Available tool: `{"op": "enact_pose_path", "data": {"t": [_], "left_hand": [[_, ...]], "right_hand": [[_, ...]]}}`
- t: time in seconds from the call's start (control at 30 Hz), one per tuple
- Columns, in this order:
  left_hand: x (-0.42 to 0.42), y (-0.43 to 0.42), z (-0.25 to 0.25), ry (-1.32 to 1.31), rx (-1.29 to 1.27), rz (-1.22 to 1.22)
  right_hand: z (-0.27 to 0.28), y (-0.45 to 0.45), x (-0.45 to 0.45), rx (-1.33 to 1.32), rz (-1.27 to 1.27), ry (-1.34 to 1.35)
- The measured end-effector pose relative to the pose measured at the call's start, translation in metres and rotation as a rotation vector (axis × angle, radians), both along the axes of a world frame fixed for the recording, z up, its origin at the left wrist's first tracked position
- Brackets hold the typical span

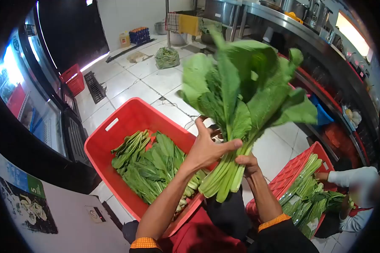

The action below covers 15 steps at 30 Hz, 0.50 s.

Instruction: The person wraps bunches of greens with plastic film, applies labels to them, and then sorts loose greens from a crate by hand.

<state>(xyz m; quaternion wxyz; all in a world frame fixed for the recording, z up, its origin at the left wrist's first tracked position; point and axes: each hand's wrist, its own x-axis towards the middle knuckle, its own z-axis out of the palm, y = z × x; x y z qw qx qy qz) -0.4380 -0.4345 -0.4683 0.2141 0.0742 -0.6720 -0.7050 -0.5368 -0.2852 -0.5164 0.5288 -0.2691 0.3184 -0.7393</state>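
A large bunch of leafy greens (245, 97) with broad leaves and pale green stalks is held up in front of me, leaves upward and stalk ends toward me. My left hand (211, 145) is closed around the left side of the stalks, its thumb across them. My right hand (249, 163) grips the stalks lower on the right, thumb in front; its other fingers are mostly hidden. Below my left forearm stands a red plastic crate (98, 145) with more leafy greens (156, 166) lying in it.
At right, another person (365, 189) reaches into a second red crate (278, 179) of greens. A steel counter (278, 19) runs along the back right. Glass-door fridges (42, 122) line the left. A bag of greens (167, 57) and a small red crate (73, 80) sit on the tiled floor.
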Motion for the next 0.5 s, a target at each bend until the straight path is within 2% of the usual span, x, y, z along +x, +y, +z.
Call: {"op": "enact_pose_path", "data": {"t": [0.03, 0.07, 0.1, 0.17, 0.23, 0.27, 0.3, 0.33, 0.37, 0.43, 0.5], "left_hand": [[0.003, -0.003, 0.000, 0.071, -0.173, 0.012], [0.006, -0.006, 0.001, 0.058, -0.173, 0.018], [0.007, -0.007, 0.003, -0.053, -0.127, -0.074], [0.009, 0.007, 0.001, -0.180, -0.057, -0.185], [0.001, 0.035, -0.010, 0.308, 0.183, 0.085], [0.005, 0.040, -0.011, 0.193, 0.071, 0.076], [0.007, 0.044, -0.012, 0.085, -0.045, 0.067], [0.010, 0.051, -0.025, 0.078, 0.014, 0.026], [0.014, 0.059, -0.040, 0.072, 0.072, -0.013], [0.027, 0.067, -0.068, 0.002, 0.144, -0.061], [0.040, 0.070, -0.085, -0.057, 0.181, -0.088]], "right_hand": [[-0.006, -0.003, -0.001, 0.002, 0.005, -0.017], [-0.014, -0.009, -0.005, 0.091, -0.008, 0.155], [-0.018, -0.012, -0.008, 0.184, -0.024, 0.325], [-0.004, -0.010, -0.011, 0.204, 0.009, 0.504], [0.011, 0.003, -0.011, 0.306, -0.029, 0.769], [-0.001, 0.015, -0.012, 0.325, -0.027, 0.765], [-0.021, 0.029, -0.015, 0.197, -0.097, 0.866], [-0.030, 0.038, -0.017, 0.063, -0.166, 0.966], [-0.021, 0.042, -0.016, 0.143, -0.203, 1.450], [-0.086, 0.085, -0.020, 0.374, -0.288, 1.592], [-0.119, 0.089, -0.016, 0.410, 0.028, 1.907]]}}
